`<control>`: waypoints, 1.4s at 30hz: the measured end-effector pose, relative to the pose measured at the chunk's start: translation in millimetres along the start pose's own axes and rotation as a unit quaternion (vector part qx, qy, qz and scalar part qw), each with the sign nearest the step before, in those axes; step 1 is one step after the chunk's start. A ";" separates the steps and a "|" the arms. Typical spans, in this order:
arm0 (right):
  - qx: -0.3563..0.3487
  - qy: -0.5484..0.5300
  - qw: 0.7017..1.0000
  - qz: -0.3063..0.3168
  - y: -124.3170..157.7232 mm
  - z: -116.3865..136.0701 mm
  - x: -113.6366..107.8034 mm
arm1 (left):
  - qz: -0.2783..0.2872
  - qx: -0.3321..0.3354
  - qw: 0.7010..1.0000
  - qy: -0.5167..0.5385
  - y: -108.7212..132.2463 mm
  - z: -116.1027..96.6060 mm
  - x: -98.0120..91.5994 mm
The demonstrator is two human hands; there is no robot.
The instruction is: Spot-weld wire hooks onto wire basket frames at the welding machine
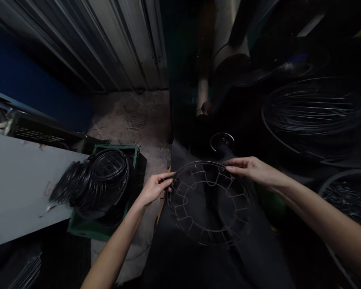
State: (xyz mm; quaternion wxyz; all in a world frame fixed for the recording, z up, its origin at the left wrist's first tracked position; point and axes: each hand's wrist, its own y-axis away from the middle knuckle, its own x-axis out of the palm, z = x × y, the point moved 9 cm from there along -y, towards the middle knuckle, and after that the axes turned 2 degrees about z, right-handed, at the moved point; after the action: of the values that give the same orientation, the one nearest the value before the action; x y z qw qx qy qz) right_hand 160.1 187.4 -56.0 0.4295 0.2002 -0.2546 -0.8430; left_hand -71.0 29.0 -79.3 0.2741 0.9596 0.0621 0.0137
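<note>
A round wire frame (210,230) with a wavy inner ring hangs between my hands, above a dark cloth over the lap. My left hand (155,187) pinches its upper left rim between thumb and fingers. At the upper right rim, the thumb and fingers of my right hand (249,170) close on the same frame. Just beyond the frame is a small shiny metal ring (222,142).
At left, a green crate (87,230) holds a heap of dark wire rings (108,176), beside a pale board (24,188). Machine cylinders (231,58) stand ahead. At right are wire racks (315,120) and a round container of small metal parts (350,196).
</note>
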 end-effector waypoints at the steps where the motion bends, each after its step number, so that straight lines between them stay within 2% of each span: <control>1: 0.009 -0.001 1.000 0.001 -0.3 -0.9 -0.1 | 0.008 -0.002 1.000 0.004 0.0 -0.7 0.1; 6: 0.017 -0.003 1.000 0.002 5.8 2.2 -0.8 | 0.013 -0.016 0.999 0.032 2.3 0.7 -1.2; 10: -0.001 -0.010 1.000 0.027 14.8 10.7 3.0 | -0.011 0.011 1.000 -0.009 8.6 -3.9 -2.8; 15: -0.017 -0.026 0.999 0.034 20.2 19.9 8.0 | -0.002 0.034 0.999 -0.040 11.4 -12.1 -7.6; 18: -0.037 -0.047 0.998 0.012 16.5 23.1 8.2 | 0.068 0.023 0.997 -0.002 0.0 -17.5 -3.9; 21: -0.059 -0.067 0.996 -0.017 7.5 21.8 2.1 | 0.176 -0.008 0.978 0.111 -15.5 -22.7 16.7; 23: -0.071 -0.083 0.993 -0.032 1.2 17.7 -4.3 | 0.201 -0.023 0.965 0.166 -25.0 -24.1 30.0; 26: -0.068 -0.105 0.991 -0.047 -2.1 3.8 -12.6 | 0.142 -0.029 0.970 0.197 -36.9 -17.8 36.5; 29: -0.057 -0.116 0.989 -0.070 10.3 -16.3 -16.9 | 0.078 -0.024 0.975 0.208 -40.6 -8.1 35.2; 33: -0.029 -0.117 0.990 -0.067 43.3 -43.9 -6.7 | 0.047 -0.040 0.974 0.219 -38.6 4.6 31.9; 36: -0.028 -0.117 0.991 -0.053 60.3 -51.9 4.8 | 0.037 -0.035 0.976 0.210 -36.8 5.1 28.7; 39: -0.037 -0.136 0.988 -0.062 64.4 -51.7 10.6 | 0.053 -0.014 0.980 0.189 -35.4 -1.9 30.6; 42: -0.031 -0.190 0.979 -0.062 63.5 -54.0 16.9 | 0.034 -0.013 0.986 0.164 -33.5 -4.6 28.3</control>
State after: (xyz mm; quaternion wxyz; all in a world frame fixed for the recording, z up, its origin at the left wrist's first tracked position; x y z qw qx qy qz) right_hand 220.4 127.7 -62.6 0.3262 0.0381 -0.2923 -0.8982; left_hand -47.0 63.3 -93.3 0.2721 0.9422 0.0734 0.1810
